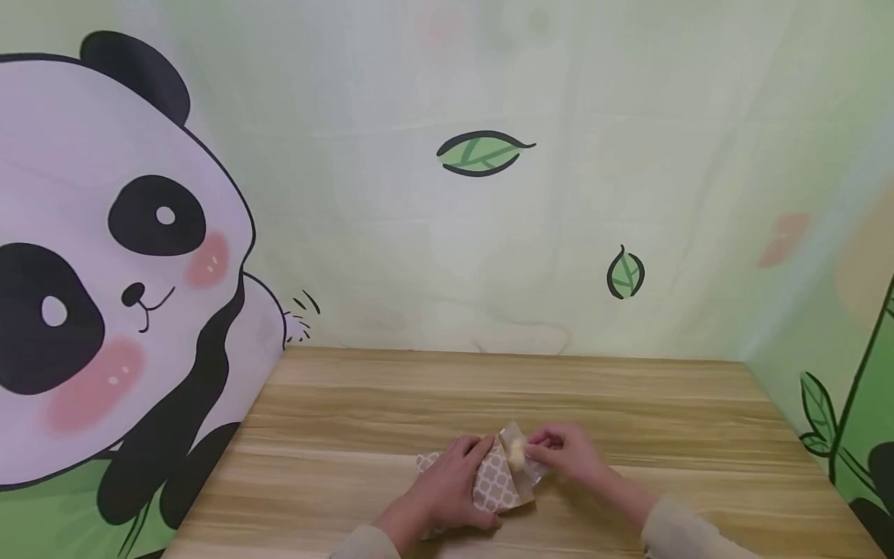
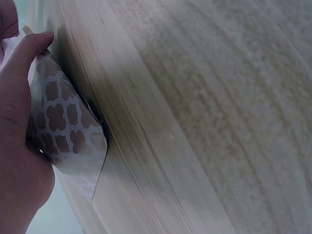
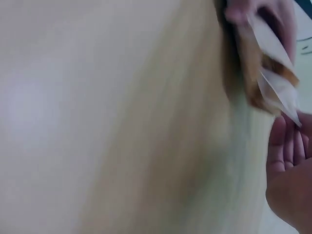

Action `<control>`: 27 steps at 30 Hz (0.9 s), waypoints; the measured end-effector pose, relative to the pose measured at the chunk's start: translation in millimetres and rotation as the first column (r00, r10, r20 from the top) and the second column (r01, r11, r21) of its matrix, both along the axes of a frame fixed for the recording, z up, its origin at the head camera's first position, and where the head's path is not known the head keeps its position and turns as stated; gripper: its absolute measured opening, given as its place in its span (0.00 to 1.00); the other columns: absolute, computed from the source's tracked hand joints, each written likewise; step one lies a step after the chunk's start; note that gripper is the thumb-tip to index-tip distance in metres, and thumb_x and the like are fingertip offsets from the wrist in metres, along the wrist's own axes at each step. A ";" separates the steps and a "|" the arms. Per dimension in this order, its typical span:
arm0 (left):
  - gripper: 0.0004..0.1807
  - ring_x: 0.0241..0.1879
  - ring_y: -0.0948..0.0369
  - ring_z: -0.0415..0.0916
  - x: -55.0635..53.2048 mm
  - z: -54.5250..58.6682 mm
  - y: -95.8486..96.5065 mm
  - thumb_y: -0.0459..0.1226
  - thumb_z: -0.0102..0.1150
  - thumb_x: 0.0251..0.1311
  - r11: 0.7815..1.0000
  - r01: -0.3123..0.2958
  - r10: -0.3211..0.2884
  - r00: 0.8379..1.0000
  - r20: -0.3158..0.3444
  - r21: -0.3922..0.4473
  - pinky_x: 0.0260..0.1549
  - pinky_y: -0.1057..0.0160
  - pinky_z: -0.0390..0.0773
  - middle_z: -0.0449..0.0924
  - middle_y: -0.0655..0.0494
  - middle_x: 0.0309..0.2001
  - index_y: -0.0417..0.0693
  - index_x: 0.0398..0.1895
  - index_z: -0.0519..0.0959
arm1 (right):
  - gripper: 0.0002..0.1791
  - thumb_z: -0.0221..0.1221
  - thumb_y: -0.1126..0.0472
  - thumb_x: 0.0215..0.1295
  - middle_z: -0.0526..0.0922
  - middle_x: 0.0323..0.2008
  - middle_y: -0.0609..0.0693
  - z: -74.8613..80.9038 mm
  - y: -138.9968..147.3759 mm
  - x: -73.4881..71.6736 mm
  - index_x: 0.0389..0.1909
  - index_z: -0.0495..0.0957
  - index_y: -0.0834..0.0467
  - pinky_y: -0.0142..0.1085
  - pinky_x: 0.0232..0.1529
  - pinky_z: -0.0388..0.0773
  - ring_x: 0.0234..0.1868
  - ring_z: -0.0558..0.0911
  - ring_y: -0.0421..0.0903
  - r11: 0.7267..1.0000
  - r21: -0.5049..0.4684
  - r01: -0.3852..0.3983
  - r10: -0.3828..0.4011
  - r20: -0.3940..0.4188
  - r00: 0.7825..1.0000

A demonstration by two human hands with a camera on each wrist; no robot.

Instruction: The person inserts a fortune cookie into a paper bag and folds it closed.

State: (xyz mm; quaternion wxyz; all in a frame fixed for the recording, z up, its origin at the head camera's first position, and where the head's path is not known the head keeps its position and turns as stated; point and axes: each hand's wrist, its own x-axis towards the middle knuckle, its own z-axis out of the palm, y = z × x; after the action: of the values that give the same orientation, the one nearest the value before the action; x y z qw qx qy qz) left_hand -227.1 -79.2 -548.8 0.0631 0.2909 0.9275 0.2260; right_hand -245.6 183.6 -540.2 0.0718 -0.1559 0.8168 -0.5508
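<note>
A tan paper box (image 1: 497, 480) with a white lattice pattern lies on its side on the wooden table, its mouth facing right. My left hand (image 1: 450, 485) grips it from above, thumb on the near side and fingers over the far side. In the left wrist view the patterned box (image 2: 66, 119) shows beneath that thumb. A clear plastic bag (image 1: 534, 471) sticks out of the mouth, with something small and pale yellow (image 1: 517, 453) by it. My right hand (image 1: 569, 450) pinches the bag's edge. The right wrist view shows the whitish plastic (image 3: 280, 87) between fingertips and thumb.
The wooden table (image 1: 335, 404) extends around both hands, its back edge against a pale green cloth backdrop (image 1: 349, 194). A printed panda (image 1: 154, 310) covers the left side of the cloth, and printed leaves (image 1: 482, 154) mark the back.
</note>
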 end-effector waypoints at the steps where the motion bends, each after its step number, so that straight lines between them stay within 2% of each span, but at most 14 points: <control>1: 0.70 0.70 0.55 0.68 -0.2 0.2 0.6 0.60 0.83 0.39 1.000 -0.007 0.007 1.000 -0.004 0.008 0.69 0.50 0.76 0.68 0.53 0.72 0.51 0.86 0.57 | 0.09 0.68 0.66 0.70 0.88 0.34 0.55 -2.5 -3.3 3.2 0.42 0.85 0.71 0.28 0.33 0.81 0.32 0.82 0.38 0.999 -0.014 0.033 -0.033 0.010 0.999; 5: 0.69 0.70 0.52 0.69 -0.9 1.3 1.3 0.59 0.84 0.38 0.999 -0.026 0.026 1.000 -0.017 0.019 0.68 0.48 0.76 0.69 0.50 0.72 0.49 0.85 0.59 | 0.10 0.69 0.66 0.69 0.89 0.34 0.55 -8.7 -13.7 17.4 0.43 0.85 0.70 0.27 0.34 0.82 0.33 0.83 0.38 0.993 -0.067 0.092 -0.089 0.054 0.995; 10: 0.67 0.70 0.50 0.70 -1.0 0.4 1.1 0.58 0.84 0.39 1.000 -0.023 0.023 0.999 -0.049 0.003 0.69 0.48 0.76 0.70 0.48 0.71 0.47 0.84 0.61 | 0.08 0.70 0.68 0.67 0.90 0.35 0.56 -11.1 -15.9 27.4 0.43 0.85 0.69 0.28 0.35 0.84 0.33 0.85 0.37 0.998 -0.064 0.003 -0.003 0.001 1.000; 13: 0.67 0.69 0.51 0.70 -1.1 -1.4 1.7 0.58 0.84 0.39 1.000 -0.018 0.018 0.998 -0.061 -0.002 0.68 0.48 0.76 0.71 0.49 0.70 0.48 0.84 0.61 | 0.07 0.69 0.68 0.68 0.89 0.36 0.55 -11.7 -12.3 28.7 0.43 0.85 0.68 0.28 0.36 0.85 0.35 0.85 0.36 0.998 -0.054 -0.019 0.018 -0.019 1.000; 21: 0.67 0.70 0.50 0.70 -1.8 -3.0 3.2 0.58 0.83 0.38 1.000 -0.029 0.030 0.998 -0.061 0.011 0.68 0.47 0.76 0.71 0.49 0.71 0.49 0.84 0.61 | 0.08 0.68 0.69 0.68 0.88 0.37 0.57 -5.6 2.0 30.6 0.43 0.84 0.70 0.30 0.37 0.86 0.34 0.86 0.37 0.997 -0.079 0.019 -0.018 0.011 1.000; 27: 0.68 0.70 0.51 0.69 -2.0 -4.3 2.6 0.56 0.82 0.38 0.999 -0.021 0.023 0.998 -0.064 0.037 0.69 0.48 0.75 0.71 0.50 0.71 0.49 0.85 0.59 | 0.08 0.68 0.70 0.68 0.89 0.36 0.59 -7.8 -4.8 25.6 0.43 0.84 0.71 0.30 0.36 0.86 0.34 0.85 0.36 0.993 -0.109 -0.042 0.040 -0.021 0.999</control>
State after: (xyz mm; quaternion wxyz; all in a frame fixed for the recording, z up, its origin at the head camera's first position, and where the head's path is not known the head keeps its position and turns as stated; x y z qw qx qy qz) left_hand -229.1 -76.6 -553.1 0.0255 0.2890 0.9280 0.2338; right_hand -220.0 178.8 -548.0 0.0666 -0.1815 0.7827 -0.5916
